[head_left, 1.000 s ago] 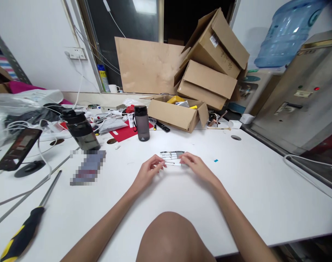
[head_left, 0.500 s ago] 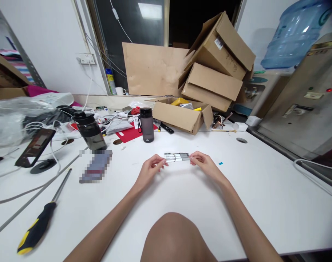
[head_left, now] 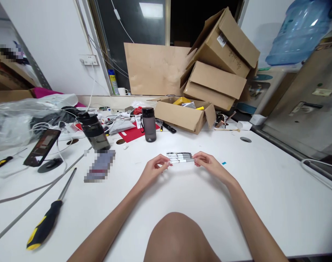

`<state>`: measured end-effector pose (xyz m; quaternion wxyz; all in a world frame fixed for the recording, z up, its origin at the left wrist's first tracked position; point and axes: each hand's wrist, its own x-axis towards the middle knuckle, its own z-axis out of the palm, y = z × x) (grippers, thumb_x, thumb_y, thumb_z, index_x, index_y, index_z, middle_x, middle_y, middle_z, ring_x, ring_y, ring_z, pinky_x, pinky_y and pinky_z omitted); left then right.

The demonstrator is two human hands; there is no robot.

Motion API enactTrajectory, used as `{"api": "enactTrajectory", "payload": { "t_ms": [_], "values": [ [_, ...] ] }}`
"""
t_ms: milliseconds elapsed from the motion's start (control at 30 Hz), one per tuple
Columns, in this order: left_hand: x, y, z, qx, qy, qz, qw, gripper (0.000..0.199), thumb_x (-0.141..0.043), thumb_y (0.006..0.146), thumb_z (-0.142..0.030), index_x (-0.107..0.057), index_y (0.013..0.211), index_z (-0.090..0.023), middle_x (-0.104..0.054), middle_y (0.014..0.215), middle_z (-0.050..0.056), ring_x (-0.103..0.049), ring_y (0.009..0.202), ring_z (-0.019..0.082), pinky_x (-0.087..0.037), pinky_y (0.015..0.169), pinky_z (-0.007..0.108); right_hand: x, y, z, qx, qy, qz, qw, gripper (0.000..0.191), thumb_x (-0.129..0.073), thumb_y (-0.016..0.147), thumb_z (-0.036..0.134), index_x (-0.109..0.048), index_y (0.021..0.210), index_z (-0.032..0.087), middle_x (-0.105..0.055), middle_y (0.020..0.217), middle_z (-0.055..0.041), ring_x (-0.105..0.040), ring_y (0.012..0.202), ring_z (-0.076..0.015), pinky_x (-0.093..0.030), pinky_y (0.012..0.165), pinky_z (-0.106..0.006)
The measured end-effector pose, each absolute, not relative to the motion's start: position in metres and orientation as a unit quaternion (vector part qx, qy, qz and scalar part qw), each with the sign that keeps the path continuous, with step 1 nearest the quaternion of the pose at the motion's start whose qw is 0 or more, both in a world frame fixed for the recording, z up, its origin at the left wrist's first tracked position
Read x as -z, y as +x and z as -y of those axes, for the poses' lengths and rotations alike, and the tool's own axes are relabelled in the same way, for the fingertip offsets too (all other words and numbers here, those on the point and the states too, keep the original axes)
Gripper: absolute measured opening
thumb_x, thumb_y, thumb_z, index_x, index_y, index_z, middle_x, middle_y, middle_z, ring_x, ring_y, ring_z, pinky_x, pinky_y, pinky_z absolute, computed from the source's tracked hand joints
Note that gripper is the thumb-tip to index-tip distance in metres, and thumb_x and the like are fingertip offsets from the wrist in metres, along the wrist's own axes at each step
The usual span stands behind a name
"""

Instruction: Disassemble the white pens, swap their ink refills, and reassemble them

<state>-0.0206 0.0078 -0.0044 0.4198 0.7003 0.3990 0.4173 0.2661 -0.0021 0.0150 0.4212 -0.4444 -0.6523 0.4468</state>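
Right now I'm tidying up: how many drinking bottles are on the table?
2: a dark bottle at the left near the phone, and a grey bottle behind the pens. Clutter may hide more.

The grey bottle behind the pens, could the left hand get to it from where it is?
Probably yes. The left hand is at the pens, and the grey bottle stands upright just beyond, with only bare white table between them. Nothing seems to block a forward stretch.

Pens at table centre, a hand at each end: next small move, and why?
Probably nudge the nearest pen flush against the row of pens. The left hand and right hand pinch its two ends, and it lies parallel to the others on the white table, right beside them. How firm the grip is cannot be told.
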Motion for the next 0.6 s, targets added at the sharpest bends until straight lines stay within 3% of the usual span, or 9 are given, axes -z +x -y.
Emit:
{"api": "enactTrajectory", "payload": {
  "t_ms": [300,600],
  "values": [
    [0.003,-0.021,-0.006,-0.379,0.731,-0.384,0.418,0.026,-0.065,0.092,-0.044,-0.069,0.1,-0.019,-0.075,0.098,0.006,-0.067,0.085,0.019,-0.046,0.066,0.026,-0.013,0.27,0.003,-0.437,-0.473,0.675,0.361,0.031,-0.069,0.086,0.051,-0.075,0.097,0.023,-0.066,0.085,-0.0029,-0.054,0.075,-0.0186,-0.037,0.066,-0.031],
    [0.004,-0.03,-0.011,-0.295,0.781,-0.39,0.388,0.02,-0.069,0.086,-0.035,-0.074,0.102,-0.024,-0.073,0.107,0.005,-0.064,0.092,0.021,-0.049,0.079,0.03,-0.007,0.278,0.002,-0.468,-0.458,0.702,0.28,0.024,-0.069,0.086,0.043,-0.073,0.098,0.023,-0.066,0.082,-0.0026,-0.057,0.076,-0.0194,-0.039,0.065,-0.03]
  ]
}}
